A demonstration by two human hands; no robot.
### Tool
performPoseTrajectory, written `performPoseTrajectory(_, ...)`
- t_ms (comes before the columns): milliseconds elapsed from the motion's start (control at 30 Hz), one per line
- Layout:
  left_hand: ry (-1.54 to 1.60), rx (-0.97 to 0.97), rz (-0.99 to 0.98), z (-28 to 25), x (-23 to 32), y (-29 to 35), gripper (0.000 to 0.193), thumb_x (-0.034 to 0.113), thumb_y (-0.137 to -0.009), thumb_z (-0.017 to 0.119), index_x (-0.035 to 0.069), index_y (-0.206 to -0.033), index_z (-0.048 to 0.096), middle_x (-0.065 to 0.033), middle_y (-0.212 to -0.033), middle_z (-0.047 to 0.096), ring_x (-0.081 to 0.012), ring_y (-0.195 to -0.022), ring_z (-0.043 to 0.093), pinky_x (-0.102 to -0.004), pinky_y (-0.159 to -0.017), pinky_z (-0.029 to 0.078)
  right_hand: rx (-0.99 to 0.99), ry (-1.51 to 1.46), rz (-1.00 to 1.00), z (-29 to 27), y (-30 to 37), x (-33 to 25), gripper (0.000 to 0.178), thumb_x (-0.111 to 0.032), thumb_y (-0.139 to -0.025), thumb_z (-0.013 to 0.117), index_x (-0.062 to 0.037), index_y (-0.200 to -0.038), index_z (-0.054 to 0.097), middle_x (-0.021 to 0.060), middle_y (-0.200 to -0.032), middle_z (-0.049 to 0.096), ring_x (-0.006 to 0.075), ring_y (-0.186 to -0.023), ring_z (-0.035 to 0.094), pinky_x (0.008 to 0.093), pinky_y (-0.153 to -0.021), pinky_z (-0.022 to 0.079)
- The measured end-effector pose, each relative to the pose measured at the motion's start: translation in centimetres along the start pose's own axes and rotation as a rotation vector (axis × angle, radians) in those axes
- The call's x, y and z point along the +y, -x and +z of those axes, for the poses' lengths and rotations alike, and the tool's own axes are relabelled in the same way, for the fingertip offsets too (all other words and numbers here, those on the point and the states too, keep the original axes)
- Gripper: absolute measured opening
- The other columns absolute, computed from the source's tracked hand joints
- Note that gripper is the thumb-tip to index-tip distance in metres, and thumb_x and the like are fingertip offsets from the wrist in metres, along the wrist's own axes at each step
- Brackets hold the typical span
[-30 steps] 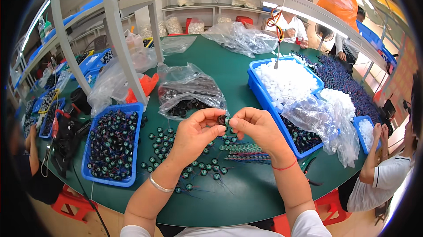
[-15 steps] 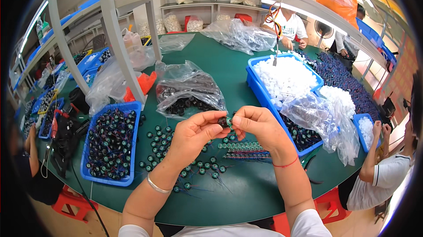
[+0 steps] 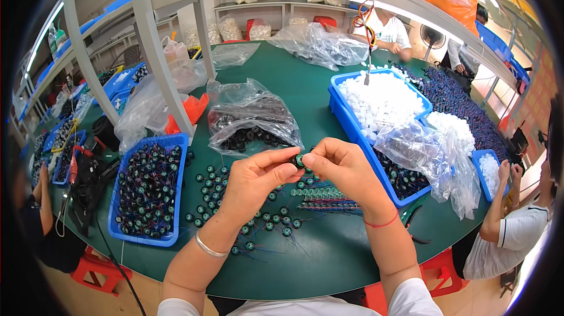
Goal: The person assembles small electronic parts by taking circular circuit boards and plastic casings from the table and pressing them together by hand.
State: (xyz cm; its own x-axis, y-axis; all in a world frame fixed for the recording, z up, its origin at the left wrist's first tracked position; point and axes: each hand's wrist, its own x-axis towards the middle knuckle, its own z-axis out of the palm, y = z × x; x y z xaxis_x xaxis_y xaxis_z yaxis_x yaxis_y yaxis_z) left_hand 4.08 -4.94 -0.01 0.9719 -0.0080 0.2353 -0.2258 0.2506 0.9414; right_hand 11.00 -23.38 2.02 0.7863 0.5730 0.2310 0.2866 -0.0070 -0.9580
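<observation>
At the far left, 1 co-worker sits beside the green counter. Next comes 1 blue tray, full of dark round parts with green tops and thin red and blue wires, piled too deep to count. Behind it lies 1 orange-red plastic piece. To the right, 1 clear bag holds black pieces, and nearer the person more than 20 loose parts spread over the counter, some hidden by the arm. The left hand, with 1 silver bangle at its wrist, pinches 1 small round part between thumb and fingers. This part looks dark at the side and green on its face, and is held up above the counter, just in front of the bag. The right hand, with 1 red string at its wrist, closes thumb and forefinger on the part's right edge, so the 2 hands meet at it. Below them lies 1 row of green pieces beside red and blue wires. Farther right, 1 blue tray is heaped with white pieces, and 1 clear plastic sheet drapes near it. At the right edge sits 1 co-worker in white.
</observation>
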Motion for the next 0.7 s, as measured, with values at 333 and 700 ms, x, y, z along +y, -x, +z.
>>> performPoseTrajectory(333, 0.052, 0.034, -0.02, 0.1, -0.2, -0.1, 0.032, 0.001, -0.091, 0.064, -0.002, -0.122, 0.063, -0.0101, -0.109, 0.066, -0.0166, -0.092, 0.067, -0.0275, -0.087, 0.055, 0.026, 0.236, -0.089, 0.3, 0.1, 0.0, 0.023, -0.019, -0.09, 0.069, 0.0023, -0.083, 0.062, -0.0009, -0.068, 0.057, 0.0031, -0.062, 0.046, 0.0219, -0.053, 0.037)
performPoseTrajectory(700, -0.271, 0.018, 0.141, 0.5, -1.0, -0.1, 0.037, -0.008, -0.088, 0.057, 0.001, -0.124, 0.063, -0.0068, -0.108, 0.058, -0.0122, -0.096, 0.06, -0.0249, -0.085, 0.054, 0.04, 0.243, -0.093, 0.7, 0.1, -0.5, 0.013, -0.009, -0.081, 0.069, 0.0021, -0.087, 0.064, 0.0042, -0.079, 0.068, 0.0095, -0.075, 0.061, 0.025, -0.07, 0.05)
